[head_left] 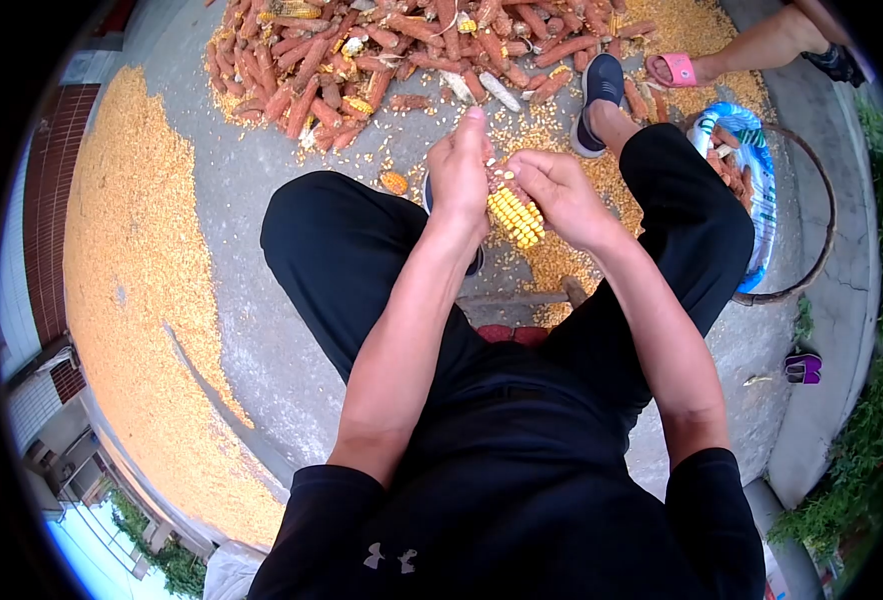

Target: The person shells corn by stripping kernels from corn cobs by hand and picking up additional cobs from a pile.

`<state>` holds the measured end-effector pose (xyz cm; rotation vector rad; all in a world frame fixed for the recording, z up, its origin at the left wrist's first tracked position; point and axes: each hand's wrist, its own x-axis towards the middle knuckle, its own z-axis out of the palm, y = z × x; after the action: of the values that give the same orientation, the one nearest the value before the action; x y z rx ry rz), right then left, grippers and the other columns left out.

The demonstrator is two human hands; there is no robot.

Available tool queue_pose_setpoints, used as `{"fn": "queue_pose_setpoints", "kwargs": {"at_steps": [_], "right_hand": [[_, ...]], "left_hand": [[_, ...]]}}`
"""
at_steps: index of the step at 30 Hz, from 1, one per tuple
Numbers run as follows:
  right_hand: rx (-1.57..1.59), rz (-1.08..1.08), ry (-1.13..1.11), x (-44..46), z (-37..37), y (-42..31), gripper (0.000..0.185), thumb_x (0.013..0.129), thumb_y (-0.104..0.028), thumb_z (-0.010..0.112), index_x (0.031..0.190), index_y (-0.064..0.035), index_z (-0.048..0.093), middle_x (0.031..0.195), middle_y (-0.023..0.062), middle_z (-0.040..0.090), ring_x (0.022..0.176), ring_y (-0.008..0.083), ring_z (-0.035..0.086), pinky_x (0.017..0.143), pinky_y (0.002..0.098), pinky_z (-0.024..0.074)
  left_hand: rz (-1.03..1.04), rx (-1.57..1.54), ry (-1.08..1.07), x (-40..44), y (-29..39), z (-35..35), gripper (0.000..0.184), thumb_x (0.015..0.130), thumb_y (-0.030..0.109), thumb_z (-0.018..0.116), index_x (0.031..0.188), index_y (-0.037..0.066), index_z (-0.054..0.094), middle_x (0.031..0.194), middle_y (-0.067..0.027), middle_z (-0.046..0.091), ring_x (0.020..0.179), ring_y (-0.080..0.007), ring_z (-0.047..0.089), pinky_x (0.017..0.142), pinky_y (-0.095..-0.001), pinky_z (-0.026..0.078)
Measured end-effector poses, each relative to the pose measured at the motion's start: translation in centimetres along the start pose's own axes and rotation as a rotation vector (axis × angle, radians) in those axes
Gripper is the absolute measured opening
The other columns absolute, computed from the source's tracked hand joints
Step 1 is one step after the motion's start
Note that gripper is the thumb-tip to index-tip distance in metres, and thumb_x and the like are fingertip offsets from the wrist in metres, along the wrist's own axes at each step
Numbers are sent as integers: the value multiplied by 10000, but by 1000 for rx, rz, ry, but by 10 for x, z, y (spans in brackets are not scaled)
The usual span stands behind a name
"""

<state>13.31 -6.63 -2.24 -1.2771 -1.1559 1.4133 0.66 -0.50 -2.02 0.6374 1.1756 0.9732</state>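
Note:
Between my knees I hold a corn cob (515, 215) in both hands. Yellow kernels still cover its near end, while the part between my hands is stripped to reddish cob. My left hand (459, 170) is closed around its left side, thumb pointing up and away. My right hand (559, 192) grips the other side, its thumb pressed at the edge of the kernel rows. A few loose kernels sit by the thumbs. Just beyond my hands lies a big pile of bare reddish cobs (432, 45), and loose kernels (562, 265) lie on the ground below.
A wide bed of kernels (142, 300) spreads along the left. At right stands a basket (762, 215) with a blue-white lining and cobs inside, its hoop handle sticking out. Another person's foot in a pink sandal (677, 69) is at upper right. A purple shoe (803, 368) lies farther right.

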Motion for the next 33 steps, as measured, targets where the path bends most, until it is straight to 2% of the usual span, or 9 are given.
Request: {"fn": "queue_pose_setpoints", "kwargs": {"at_steps": [4, 7, 10, 13, 19, 22, 28, 31, 33], "right_hand": [[-40, 54, 1, -1, -6, 6, 345, 1029, -298, 542, 898, 2, 651, 689, 40, 595, 664, 136, 589, 602, 323, 460], [-255, -95, 134, 0, -10, 4, 327, 1006, -304, 574, 921, 1, 653, 727, 82, 638, 662, 182, 610, 624, 350, 479], [-313, -74, 55, -5, -12, -18, 304, 987, -292, 594, 942, 3, 654, 777, 117, 665, 702, 206, 630, 656, 369, 486], [-443, -174, -23, -6, -12, -20, 311, 1031, -283, 534, 922, -3, 614, 761, 39, 571, 727, 129, 531, 674, 297, 441], [-77, -43, -60, -3, -12, -5, 278, 1023, -252, 541, 906, -3, 585, 734, 9, 523, 680, 99, 485, 635, 270, 411], [-96, -48, 12, -1, -10, -3, 229, 1011, -210, 565, 898, -11, 576, 765, -1, 543, 690, 79, 497, 632, 256, 416], [-133, 15, -19, -4, -8, -9, 53, 959, -60, 607, 940, -10, 610, 807, -9, 584, 703, 63, 544, 629, 227, 449], [114, 40, -63, -1, -12, -8, 57, 955, -53, 610, 954, 4, 614, 819, -3, 600, 702, 71, 556, 630, 225, 458], [121, 27, -39, -2, -10, -9, 89, 930, -64, 624, 927, 25, 612, 796, 27, 630, 700, 88, 592, 631, 254, 489]], "left_hand": [[10, -31, -3, 4, 0, -2, 373, 971, 344, 610, 719, 77, 542, 675, 5, 495, 584, -91, 438, 532, -286, 341], [4, -21, 10, 4, 0, -2, 371, 965, 346, 619, 725, 74, 544, 681, 0, 503, 595, -96, 449, 542, -287, 352], [10, 53, 19, 4, -3, 0, 376, 959, 351, 626, 725, 68, 548, 688, -8, 517, 600, -102, 456, 546, -289, 356], [-2, 115, 32, 5, -6, 0, 388, 956, 355, 631, 715, 63, 550, 687, -13, 525, 601, -102, 453, 542, -290, 351], [-31, 82, -18, 3, -6, 2, 405, 960, 377, 630, 706, 76, 541, 669, -1, 507, 590, -96, 444, 533, -289, 353], [-4, 130, -4, 0, -3, 6, 407, 967, 394, 621, 714, 89, 529, 661, 8, 491, 576, -91, 446, 521, -281, 359], [-57, 105, -11, 4, -9, 0, 431, 957, 405, 640, 691, 80, 542, 666, 10, 502, 602, -88, 434, 544, -285, 342], [-63, 107, -46, 7, -9, -5, 433, 958, 408, 643, 696, 78, 541, 667, 11, 500, 594, -86, 431, 533, -286, 340], [-58, 94, -45, 6, -8, -3, 430, 958, 398, 649, 696, 76, 538, 665, 12, 497, 588, -82, 429, 522, -283, 340]]}}
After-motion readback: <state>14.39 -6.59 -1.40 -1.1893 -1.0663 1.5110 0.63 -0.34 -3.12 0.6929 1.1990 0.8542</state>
